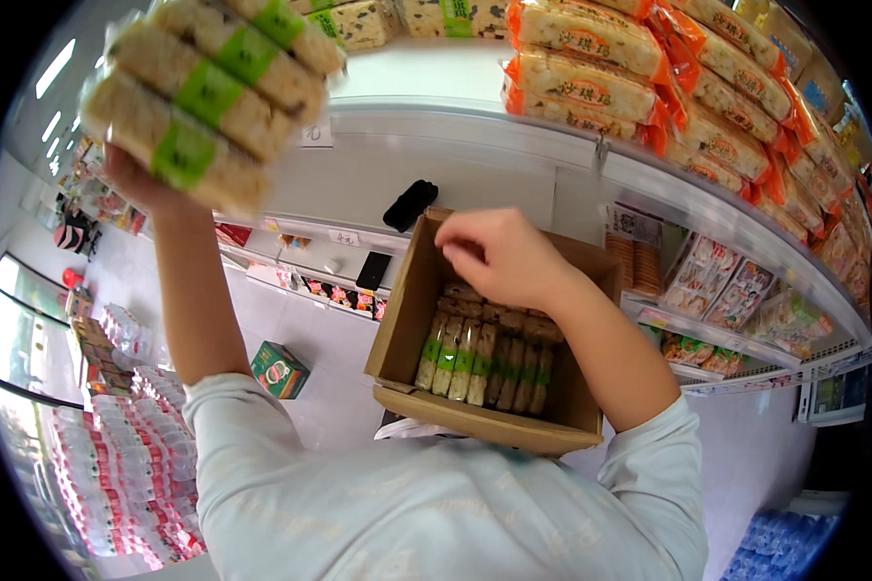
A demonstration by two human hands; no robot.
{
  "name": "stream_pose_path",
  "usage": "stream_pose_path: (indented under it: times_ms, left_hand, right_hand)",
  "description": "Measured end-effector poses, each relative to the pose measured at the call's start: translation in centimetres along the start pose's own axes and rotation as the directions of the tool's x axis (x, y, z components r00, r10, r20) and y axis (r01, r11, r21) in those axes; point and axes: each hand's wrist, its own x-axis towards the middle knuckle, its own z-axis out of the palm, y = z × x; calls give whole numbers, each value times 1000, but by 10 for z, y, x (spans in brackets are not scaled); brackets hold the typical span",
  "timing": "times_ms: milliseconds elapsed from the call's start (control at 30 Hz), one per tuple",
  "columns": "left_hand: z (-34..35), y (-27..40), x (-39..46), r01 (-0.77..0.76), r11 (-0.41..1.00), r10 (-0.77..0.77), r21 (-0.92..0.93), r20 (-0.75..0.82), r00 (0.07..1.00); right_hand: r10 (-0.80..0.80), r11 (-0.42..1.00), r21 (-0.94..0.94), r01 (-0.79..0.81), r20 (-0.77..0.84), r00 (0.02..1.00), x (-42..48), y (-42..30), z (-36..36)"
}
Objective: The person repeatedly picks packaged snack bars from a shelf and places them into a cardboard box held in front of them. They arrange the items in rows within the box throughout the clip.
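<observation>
My left hand (136,178) is raised at the upper left and holds up several wrapped puffed snack bars with green labels (207,94), side by side. Its fingers are mostly hidden behind them. Below the shelf edge stands an open cardboard box (479,421) with rows of similar green-labelled packs (456,356) inside. Over the box's far part hangs my right hand (505,254), fingers curled towards the thumb; whether anything small is between them cannot be told. Similar packs (356,22) sit at the back of the upper shelf.
Orange-ended snack packs (588,43) are stacked high on the upper shelf (421,69) at right. A black object (410,205) and a dark phone-like slab (373,270) lie on lower shelves. A green carton (280,369) stands on the floor, wrapped bottles (116,472) at left.
</observation>
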Motion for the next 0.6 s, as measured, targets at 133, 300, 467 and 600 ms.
stream_pose_path:
  times_ms: [133,300,467,600]
  left_hand:
    - [41,-4,-78,225,974,-225,-8,27,974]
    - [91,-21,-126,640,768,-636,34,159,755]
    - [132,-24,-139,880,439,-874,179,311,373]
    - [156,-50,-145,940,212,-927,268,361,106]
  right_hand:
    - [136,931,364,14,-384,913,-4,-18,-9]
    - [228,859,512,-3,-378,897,-11,-37,-58]
    - [288,933,298,-203,-277,917,-78,-55,-86]
    - [410,901,315,-300,-387,826,-119,-47,-74]
